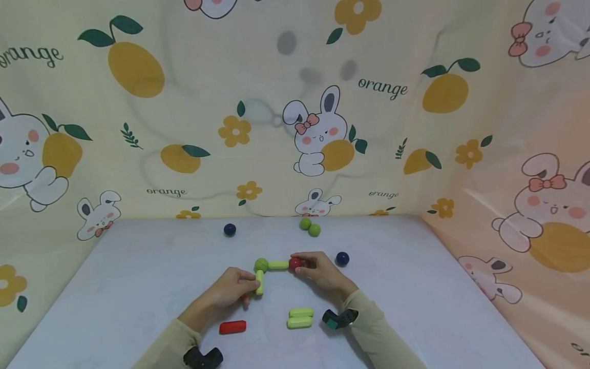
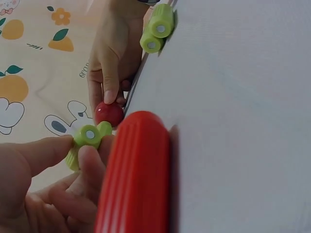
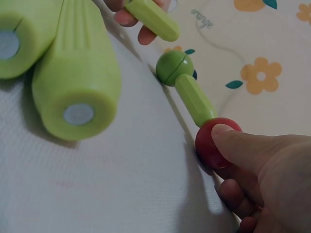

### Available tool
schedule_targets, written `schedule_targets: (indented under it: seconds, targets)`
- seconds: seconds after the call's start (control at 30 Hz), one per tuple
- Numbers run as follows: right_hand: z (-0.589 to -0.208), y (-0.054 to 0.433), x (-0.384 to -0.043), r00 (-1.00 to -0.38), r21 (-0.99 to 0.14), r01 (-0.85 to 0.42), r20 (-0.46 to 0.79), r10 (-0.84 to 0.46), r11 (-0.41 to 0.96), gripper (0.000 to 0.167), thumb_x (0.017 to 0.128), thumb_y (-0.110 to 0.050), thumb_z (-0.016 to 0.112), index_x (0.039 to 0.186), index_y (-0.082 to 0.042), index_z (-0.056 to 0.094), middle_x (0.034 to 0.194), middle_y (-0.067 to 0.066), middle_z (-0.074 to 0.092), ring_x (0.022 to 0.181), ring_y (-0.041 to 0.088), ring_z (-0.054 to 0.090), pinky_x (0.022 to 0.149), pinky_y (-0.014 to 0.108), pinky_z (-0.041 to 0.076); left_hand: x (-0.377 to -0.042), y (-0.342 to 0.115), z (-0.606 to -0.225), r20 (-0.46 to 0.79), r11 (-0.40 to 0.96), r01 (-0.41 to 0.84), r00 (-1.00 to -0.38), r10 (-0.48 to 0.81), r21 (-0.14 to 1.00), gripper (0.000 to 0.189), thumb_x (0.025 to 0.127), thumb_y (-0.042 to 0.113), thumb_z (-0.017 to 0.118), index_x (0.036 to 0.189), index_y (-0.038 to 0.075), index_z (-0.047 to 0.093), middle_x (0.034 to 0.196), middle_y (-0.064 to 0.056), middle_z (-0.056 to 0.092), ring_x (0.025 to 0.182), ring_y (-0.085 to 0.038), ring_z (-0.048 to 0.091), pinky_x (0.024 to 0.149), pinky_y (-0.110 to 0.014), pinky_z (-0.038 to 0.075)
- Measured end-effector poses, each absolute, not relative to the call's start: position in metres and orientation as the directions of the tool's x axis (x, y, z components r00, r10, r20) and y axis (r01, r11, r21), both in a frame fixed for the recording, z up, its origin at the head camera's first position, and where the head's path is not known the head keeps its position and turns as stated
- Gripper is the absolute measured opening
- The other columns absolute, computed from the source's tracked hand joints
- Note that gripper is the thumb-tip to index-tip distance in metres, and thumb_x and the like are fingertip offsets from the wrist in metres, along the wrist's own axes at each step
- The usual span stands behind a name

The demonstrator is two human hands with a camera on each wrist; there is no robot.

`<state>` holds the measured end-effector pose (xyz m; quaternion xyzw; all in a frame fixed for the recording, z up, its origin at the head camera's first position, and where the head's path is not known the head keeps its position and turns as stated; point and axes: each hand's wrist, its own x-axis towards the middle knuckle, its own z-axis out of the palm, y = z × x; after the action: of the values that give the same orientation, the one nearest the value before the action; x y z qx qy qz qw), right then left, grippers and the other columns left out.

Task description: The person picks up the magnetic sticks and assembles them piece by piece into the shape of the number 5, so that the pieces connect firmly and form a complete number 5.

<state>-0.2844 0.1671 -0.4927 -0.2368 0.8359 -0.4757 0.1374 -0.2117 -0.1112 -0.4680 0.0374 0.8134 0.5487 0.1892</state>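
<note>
My right hand [image 1: 320,269] pinches a glossy red ball [image 1: 295,264] between thumb and fingers. That ball joins one end of a light green rod [image 1: 278,265], whose other end meets a green ball [image 1: 261,264]. My left hand [image 1: 232,287] holds a second light green rod [image 1: 259,283] by thumb and fingertips, just below the green ball. In the right wrist view, a small gap shows between this held rod [image 3: 154,19] and the green ball [image 3: 175,67]. Silver discs sit in the rod ends, as on the held rod [image 2: 87,136] in the left wrist view.
Two light green rods [image 1: 300,318] lie side by side near the right forearm. A red rod [image 1: 232,327] lies by the left wrist. Dark blue balls [image 1: 229,229] [image 1: 342,259] rest at back left and right; two green balls [image 1: 310,227] sit near the back edge.
</note>
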Motion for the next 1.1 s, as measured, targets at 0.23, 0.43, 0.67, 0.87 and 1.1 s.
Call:
schedule_targets:
  seconds: [0.23, 0.43, 0.67, 0.87, 1.1]
  targets:
    - [-0.492, 0.1661, -0.2838, -0.844, -0.861, -0.269, -0.006, -0.537, 0.432, 0.044, 0.095, -0.01, 0.067, 0.139, -0.006, 0.06, 0.122, 0.012, 0.067, 0.098, 0.017, 0.053, 0.082, 0.02, 0.045, -0.2105, -0.1044, -0.4703, -0.31, 0.39, -0.209, -0.925, 0.217, 0.897, 0.037, 0.099, 0.016, 0.062, 0.127, -0.008, 0.064, 0.06, 0.0, 0.065, 0.048, -0.007, 0.05, 0.046, -0.019, 0.031]
    - [-0.4909, 0.1666, -0.2829, -0.839, -0.86, -0.272, -0.008, -0.544, 0.432, 0.045, 0.096, -0.01, 0.066, 0.14, -0.007, 0.059, 0.125, 0.012, 0.067, 0.1, 0.016, 0.053, 0.084, 0.02, 0.045, -0.2093, -0.1032, -0.4692, -0.315, 0.385, -0.224, -0.929, 0.193, 0.895, 0.034, 0.099, 0.015, 0.061, 0.125, -0.006, 0.066, 0.068, -0.001, 0.069, 0.049, -0.006, 0.053, 0.045, -0.019, 0.031]
    - [-0.4896, 0.1686, -0.2821, -0.833, -0.856, -0.282, -0.005, -0.554, 0.433, 0.045, 0.097, -0.011, 0.065, 0.141, -0.004, 0.058, 0.129, 0.015, 0.065, 0.102, 0.015, 0.054, 0.086, 0.019, 0.045, -0.2102, -0.1029, -0.4706, -0.305, 0.376, -0.214, -0.931, 0.199, 0.901, 0.031, 0.099, 0.014, 0.061, 0.123, -0.006, 0.068, 0.066, -0.002, 0.067, 0.048, -0.006, 0.053, 0.044, -0.019, 0.031]
    - [-0.4893, 0.1683, -0.2816, -0.832, -0.855, -0.283, -0.007, -0.554, 0.435, 0.045, 0.097, -0.011, 0.065, 0.141, -0.004, 0.058, 0.13, 0.016, 0.065, 0.102, 0.017, 0.054, 0.086, 0.019, 0.045, -0.2099, -0.1026, -0.4703, -0.309, 0.377, -0.22, -0.931, 0.195, 0.9, 0.031, 0.099, 0.015, 0.062, 0.122, -0.005, 0.069, 0.074, -0.002, 0.072, 0.049, -0.006, 0.054, 0.045, -0.02, 0.031]
    - [-0.4883, 0.1663, -0.2808, -0.839, -0.859, -0.261, -0.024, -0.543, 0.441, 0.045, 0.097, -0.01, 0.066, 0.141, -0.007, 0.059, 0.13, 0.012, 0.065, 0.103, 0.017, 0.053, 0.086, 0.02, 0.045, -0.2116, -0.1043, -0.4722, -0.309, 0.363, -0.213, -0.923, 0.228, 0.907, 0.026, 0.099, 0.017, 0.061, 0.113, -0.001, 0.074, 0.086, -0.004, 0.077, 0.05, -0.006, 0.057, 0.046, -0.019, 0.032]
